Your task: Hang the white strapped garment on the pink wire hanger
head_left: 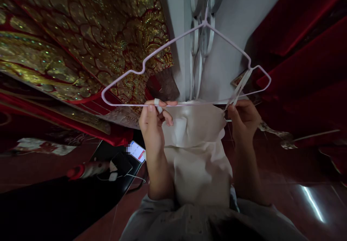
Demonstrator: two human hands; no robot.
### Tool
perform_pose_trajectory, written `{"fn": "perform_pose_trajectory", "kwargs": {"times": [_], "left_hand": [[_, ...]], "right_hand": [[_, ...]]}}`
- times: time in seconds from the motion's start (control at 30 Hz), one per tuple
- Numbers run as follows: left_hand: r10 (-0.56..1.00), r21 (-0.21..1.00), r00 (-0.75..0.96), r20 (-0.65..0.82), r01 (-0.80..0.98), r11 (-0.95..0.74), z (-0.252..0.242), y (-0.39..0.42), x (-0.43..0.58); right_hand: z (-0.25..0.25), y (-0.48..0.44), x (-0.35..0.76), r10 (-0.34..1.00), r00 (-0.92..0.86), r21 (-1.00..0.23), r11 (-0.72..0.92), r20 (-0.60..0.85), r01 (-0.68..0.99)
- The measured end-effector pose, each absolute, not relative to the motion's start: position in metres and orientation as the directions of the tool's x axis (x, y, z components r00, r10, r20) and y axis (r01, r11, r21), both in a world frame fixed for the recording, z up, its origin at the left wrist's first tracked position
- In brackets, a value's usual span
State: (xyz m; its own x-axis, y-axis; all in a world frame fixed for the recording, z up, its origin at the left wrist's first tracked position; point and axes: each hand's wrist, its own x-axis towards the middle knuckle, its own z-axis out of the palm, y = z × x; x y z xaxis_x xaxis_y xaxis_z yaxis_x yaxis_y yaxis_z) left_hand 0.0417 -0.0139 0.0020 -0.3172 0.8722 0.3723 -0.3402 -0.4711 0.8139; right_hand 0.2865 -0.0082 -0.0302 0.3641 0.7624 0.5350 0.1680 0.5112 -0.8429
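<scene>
A pale lilac clothes hanger [173,42] hangs upright from its hook at the top of the view. My left hand [155,119] is closed on its bottom bar, thumb toward me; a white band wraps one finger. A cream satin garment [197,161] hangs below the bar, down the front of my body. On the right, a thin pale strap [242,83] loops over the hanger's right notch and runs down to my right hand [244,119]. That hand pinches the strap between thumb and fingers, just below the bar. The garment's left strap cannot be made out.
Gold sequinned red garments [130,27] hang close on the left, dark red ones [306,63] on the right. Behind the hanger, looped metal pieces [195,38] run down a pale wall. A lit phone [137,151] and a bottle [89,170] lie on a black surface at lower left.
</scene>
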Motion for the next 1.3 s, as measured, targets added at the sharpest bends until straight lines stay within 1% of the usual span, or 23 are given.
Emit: {"fn": "perform_pose_trajectory", "kwargs": {"times": [0.13,0.2,0.3,0.37,0.43,0.5,0.73,0.83,0.93,1.0,1.07,1.17,1.23,1.3], "left_hand": [[0.864,0.811,-0.319,0.389,-0.328,-0.485,0.001,-0.013,0.038],[0.865,0.817,-0.317,0.389,-0.315,-0.483,0.001,-0.013,0.037],[0.872,0.827,-0.318,0.373,-0.312,-0.467,0.001,-0.015,0.039],[0.878,0.829,-0.311,0.363,-0.322,-0.457,0.001,-0.017,0.041],[0.884,0.829,-0.298,0.360,-0.333,-0.450,0.002,-0.018,0.041],[0.887,0.827,-0.290,0.361,-0.340,-0.448,0.002,-0.018,0.041],[0.878,0.826,-0.305,0.369,-0.326,-0.461,0.002,-0.015,0.040],[0.878,0.827,-0.311,0.363,-0.327,-0.458,0.003,-0.015,0.042],[0.876,0.828,-0.322,0.359,-0.322,-0.459,0.005,-0.016,0.043],[0.868,0.824,-0.337,0.363,-0.317,-0.468,0.006,-0.016,0.043],[0.861,0.819,-0.347,0.373,-0.313,-0.481,0.005,-0.016,0.043],[0.861,0.821,-0.348,0.372,-0.310,-0.480,0.004,-0.016,0.043],[0.868,0.830,-0.346,0.357,-0.309,-0.465,0.004,-0.016,0.042],[0.872,0.836,-0.344,0.348,-0.307,-0.455,0.004,-0.016,0.042]], "right_hand": [[-0.013,-0.013,0.276,0.710,0.345,-0.786,0.591,0.613,0.180],[-0.002,-0.012,0.271,0.705,0.360,-0.783,0.607,0.611,0.140],[0.013,-0.003,0.271,0.781,0.352,-0.836,0.549,0.516,0.006],[0.021,0.007,0.279,0.817,0.388,-0.862,0.497,0.426,-0.100],[0.026,0.018,0.293,0.824,0.437,-0.863,0.472,0.361,-0.179],[0.027,0.029,0.309,0.813,0.465,-0.857,0.478,0.349,-0.192],[0.022,0.033,0.321,0.794,0.479,-0.919,0.388,0.373,0.074],[0.027,0.022,0.313,0.811,0.420,-0.914,0.356,0.407,0.196],[0.036,0.013,0.305,0.809,0.340,-0.866,0.375,0.480,0.331],[0.043,0.011,0.300,0.799,0.307,-0.841,0.409,0.517,0.354],[0.048,0.014,0.298,0.791,0.305,-0.840,0.441,0.530,0.316],[0.045,0.029,0.305,0.700,0.390,-0.802,0.524,0.598,0.288],[0.034,0.043,0.318,0.571,0.478,-0.737,0.599,0.667,0.312],[0.017,0.055,0.334,0.434,0.561,-0.675,0.654,0.705,0.341]]}}
